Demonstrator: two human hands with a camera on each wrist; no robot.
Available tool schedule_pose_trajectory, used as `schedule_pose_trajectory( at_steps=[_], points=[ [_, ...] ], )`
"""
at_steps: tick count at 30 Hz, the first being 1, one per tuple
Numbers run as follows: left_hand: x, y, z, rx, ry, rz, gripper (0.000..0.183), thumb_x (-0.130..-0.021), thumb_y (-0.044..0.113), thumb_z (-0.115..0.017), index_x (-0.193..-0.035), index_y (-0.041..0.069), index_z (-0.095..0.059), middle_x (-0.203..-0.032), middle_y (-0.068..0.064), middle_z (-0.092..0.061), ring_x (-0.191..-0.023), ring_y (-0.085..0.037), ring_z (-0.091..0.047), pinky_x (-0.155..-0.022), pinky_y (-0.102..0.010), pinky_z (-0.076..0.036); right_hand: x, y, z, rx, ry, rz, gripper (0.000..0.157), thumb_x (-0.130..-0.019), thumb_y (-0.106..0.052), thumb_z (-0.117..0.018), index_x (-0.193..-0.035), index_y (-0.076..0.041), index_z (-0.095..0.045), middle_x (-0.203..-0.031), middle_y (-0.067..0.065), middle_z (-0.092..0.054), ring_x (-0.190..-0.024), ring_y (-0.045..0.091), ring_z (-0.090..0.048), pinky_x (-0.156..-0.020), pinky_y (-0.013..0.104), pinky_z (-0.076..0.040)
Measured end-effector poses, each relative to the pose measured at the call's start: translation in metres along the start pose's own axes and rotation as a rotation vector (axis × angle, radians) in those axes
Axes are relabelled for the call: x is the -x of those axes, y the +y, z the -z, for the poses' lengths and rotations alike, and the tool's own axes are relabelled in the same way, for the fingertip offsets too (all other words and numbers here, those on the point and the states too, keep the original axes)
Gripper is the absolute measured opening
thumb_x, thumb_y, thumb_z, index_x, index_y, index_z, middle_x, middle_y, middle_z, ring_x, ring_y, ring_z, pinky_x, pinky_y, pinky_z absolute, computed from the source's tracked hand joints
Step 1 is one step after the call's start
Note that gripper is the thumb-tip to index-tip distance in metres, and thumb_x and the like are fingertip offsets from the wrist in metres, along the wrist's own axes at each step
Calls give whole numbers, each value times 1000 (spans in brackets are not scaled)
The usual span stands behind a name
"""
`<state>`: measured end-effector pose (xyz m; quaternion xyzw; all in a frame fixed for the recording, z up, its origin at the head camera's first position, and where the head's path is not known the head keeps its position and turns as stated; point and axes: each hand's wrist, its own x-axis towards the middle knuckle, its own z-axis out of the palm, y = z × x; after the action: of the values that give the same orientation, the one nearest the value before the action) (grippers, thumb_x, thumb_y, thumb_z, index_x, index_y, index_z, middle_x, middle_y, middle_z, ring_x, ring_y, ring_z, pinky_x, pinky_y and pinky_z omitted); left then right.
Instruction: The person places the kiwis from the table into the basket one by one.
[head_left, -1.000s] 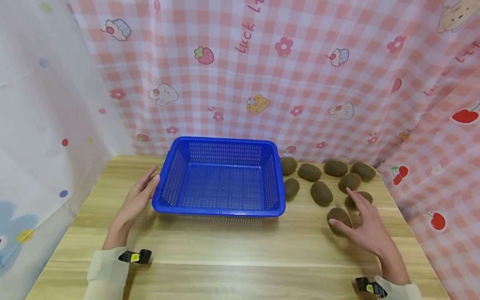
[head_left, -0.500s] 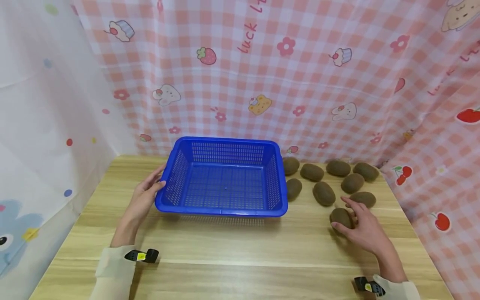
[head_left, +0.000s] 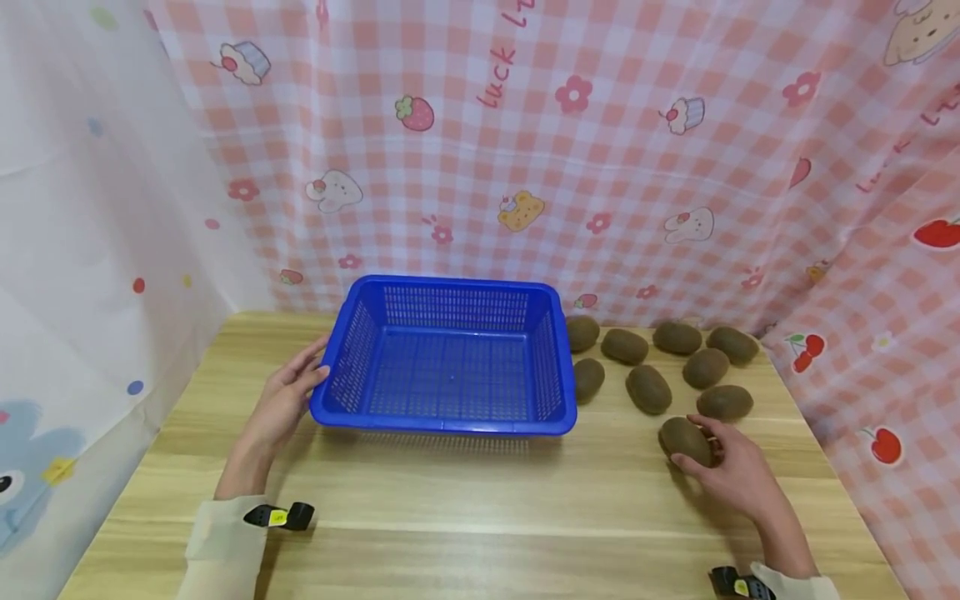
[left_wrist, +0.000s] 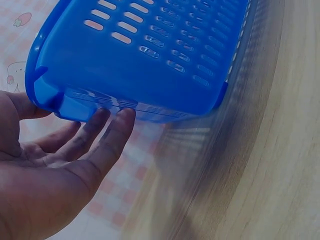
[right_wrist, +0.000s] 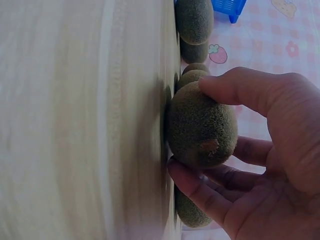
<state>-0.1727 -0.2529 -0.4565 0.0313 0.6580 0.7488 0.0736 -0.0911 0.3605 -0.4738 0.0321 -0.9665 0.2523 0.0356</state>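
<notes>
At the left side of an upright blue plastic basket (head_left: 442, 426), my left hand (head_left: 281, 404) has its thumb at the rim and its fingers beneath, touching the outer wall, in the left wrist view. The rim lies between thumb and fingers. On the right, my right hand (head_left: 738, 467) grips a brown kiwi (head_left: 684, 440) lying on the table. In the right wrist view the thumb is on one side of this kiwi (right_wrist: 202, 127) and the fingers are on the other, partly hidden behind it.
Several more kiwis stand between the basket and the table's right edge, including one kiwi (head_left: 724, 403) just behind the right hand. The wood-look table (head_left: 480, 517) backs onto a pink checked cloth (head_left: 450, 167). White cloth (head_left: 112, 250) hangs at left.
My left hand has come up to the basket and taken hold of its left rim. The right hand has lowered and closed its fingers around the front kiwi, which has turned slightly.
</notes>
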Motion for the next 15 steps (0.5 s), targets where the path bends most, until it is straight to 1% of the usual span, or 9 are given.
schedule_pose_trajectory(
  at_steps=[6, 12, 15],
  points=[
    [3, -3, 0, -29, -2, 20, 65, -107, 23, -56, -163, 7, -26, -130, 16, -61, -113, -1, -64, -90, -20, -56, 2, 1, -2, 2, 8, -7, 61, -85, -28, -85, -134, -1, -62, -124, 27, -67, -96, 35, -68, -77, 44, -54],
    [3, -2, -1, -51, 8, 17, 64, -108, 26, -55, -163, 9, -27, -134, 12, -59, -115, -1, -63, -92, -19, -55, -2, -3, -3, -7, 37, 15, 59, -84, -27, -86, -133, -4, -64, -122, 25, -68, -94, 32, -68, -75, 42, -54],
    [2, -1, 0, -55, 8, 12, 64, -108, 25, -54, -163, 9, -26, -135, 10, -58, -115, -1, -63, -93, -19, -55, -5, -8, -4, -11, 55, 34, 58, -82, -26, -87, -131, -4, -65, -119, 23, -70, -93, 32, -69, -74, 38, -54]
  ],
)
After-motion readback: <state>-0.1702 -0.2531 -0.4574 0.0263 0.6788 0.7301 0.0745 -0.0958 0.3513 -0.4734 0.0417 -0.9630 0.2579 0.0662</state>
